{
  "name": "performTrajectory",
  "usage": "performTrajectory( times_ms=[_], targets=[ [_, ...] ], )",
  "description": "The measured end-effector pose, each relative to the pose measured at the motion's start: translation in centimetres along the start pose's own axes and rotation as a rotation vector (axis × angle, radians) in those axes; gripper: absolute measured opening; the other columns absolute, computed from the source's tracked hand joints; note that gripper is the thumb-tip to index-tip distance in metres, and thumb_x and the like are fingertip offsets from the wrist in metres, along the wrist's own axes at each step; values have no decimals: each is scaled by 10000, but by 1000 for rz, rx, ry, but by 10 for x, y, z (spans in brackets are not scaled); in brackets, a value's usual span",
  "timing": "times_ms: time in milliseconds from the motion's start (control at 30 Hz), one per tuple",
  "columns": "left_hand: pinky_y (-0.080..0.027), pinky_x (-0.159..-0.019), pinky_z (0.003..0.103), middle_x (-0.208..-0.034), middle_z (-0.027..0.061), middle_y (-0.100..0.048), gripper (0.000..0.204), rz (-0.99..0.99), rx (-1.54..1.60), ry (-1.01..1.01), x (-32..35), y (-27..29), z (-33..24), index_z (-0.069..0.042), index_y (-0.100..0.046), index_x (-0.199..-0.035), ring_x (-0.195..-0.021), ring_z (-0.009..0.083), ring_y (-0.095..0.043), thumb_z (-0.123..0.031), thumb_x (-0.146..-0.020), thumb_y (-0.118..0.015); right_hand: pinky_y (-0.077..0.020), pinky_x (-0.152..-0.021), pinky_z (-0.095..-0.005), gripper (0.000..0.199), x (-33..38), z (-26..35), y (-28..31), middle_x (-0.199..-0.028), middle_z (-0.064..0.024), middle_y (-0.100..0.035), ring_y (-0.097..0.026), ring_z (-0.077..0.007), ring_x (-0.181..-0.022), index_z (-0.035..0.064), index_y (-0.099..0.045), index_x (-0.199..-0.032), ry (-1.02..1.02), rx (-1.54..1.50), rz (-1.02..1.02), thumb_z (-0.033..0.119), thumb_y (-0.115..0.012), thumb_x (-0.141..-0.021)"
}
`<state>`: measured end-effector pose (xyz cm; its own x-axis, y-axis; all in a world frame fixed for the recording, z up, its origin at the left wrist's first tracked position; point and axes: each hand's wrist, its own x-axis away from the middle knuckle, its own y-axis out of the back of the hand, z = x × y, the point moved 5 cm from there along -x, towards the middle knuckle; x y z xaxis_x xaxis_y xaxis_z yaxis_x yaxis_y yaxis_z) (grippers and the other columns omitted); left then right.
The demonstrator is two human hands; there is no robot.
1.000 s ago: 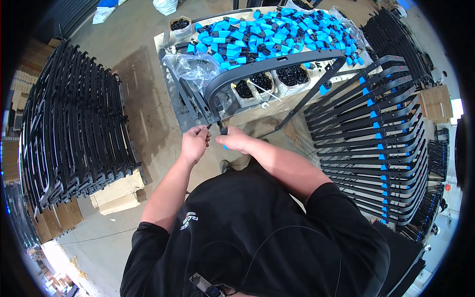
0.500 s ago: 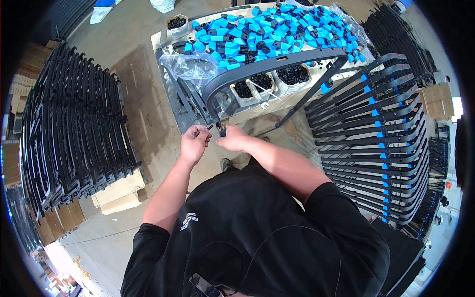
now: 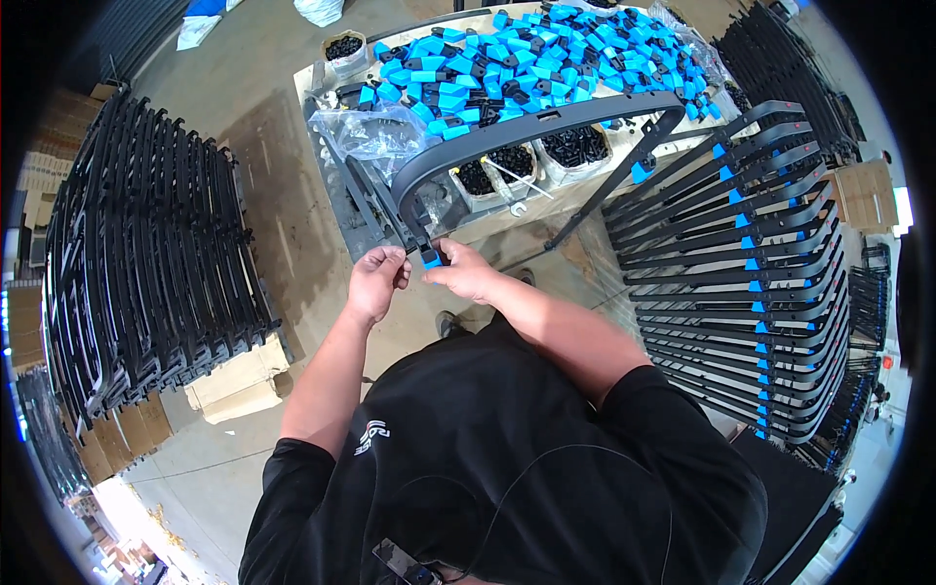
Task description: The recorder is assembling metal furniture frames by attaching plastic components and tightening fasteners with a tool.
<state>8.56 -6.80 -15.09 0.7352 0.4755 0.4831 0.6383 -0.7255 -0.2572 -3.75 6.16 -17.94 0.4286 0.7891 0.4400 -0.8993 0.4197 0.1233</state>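
A dark grey curved metal frame (image 3: 487,139) stands at the near edge of the workbench, its near end pointing at me. On that end sits a blue-and-black plastic piece (image 3: 432,259). My right hand (image 3: 466,275) is closed around this piece from the right. Just left of it, my left hand (image 3: 377,281) pinches a small dark pin-like part, its tip toward the side of the frame end. Whether the tip has entered a hole is too small to tell.
Blue-and-black plastic pieces (image 3: 546,63) heap on the workbench (image 3: 468,232). Tubs of small black parts (image 3: 575,146) and a wrench (image 3: 517,206) lie nearer. Black frames (image 3: 146,253) stack at left; frames with blue pieces (image 3: 731,283) line the right. A clear plastic bag (image 3: 375,132) lies on the bench.
My left hand has moved slightly left and closer to the frame end with the small part. The plastic piece has turned in my right hand, so its blue side shows more.
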Motion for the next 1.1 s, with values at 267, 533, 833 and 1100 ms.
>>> performTrajectory(
  times_ms=[267,533,833,1100],
  targets=[
    [-452,-607,277,-774,47,-640,179,95,132,89,-2,-2,8,-31,-625,-912,-656,131,-547,-165,-1028,-602,-504,-782,-296,419,12,0,-5,-964,-44,-655,-603,-121,-865,-3,-640,-1166,-27,-266,35,189,-799,-830],
    [-441,-620,286,-787,52,-634,182,128,182,104,-6,-4,4,-49,-611,-914,-662,139,-533,-188,-1031,-598,-487,-723,-280,418,12,3,0,-933,-43,-659,-591,-119,-810,12,-655,-1144,-84,-233,49,239,-813,-830],
    [-439,-588,280,-777,44,-636,170,-16,230,77,-3,-21,-3,-41,-614,-941,-637,128,-531,-187,-1028,-611,-456,-694,-264,378,24,11,1,-923,4,-646,-564,-88,-801,76,-665,-1093,-184,-337,96,344,-783,-854],
    [-370,-514,272,-685,-11,-526,357,-163,-183,31,-17,-14,28,-71,-606,-937,-576,92,-447,-380,-1080,-501,-460,-709,-265,359,21,8,-3,-948,6,-653,-572,-89,-823,75,-666,-1095,-186,-323,102,342,-759,-873]
  ],
)
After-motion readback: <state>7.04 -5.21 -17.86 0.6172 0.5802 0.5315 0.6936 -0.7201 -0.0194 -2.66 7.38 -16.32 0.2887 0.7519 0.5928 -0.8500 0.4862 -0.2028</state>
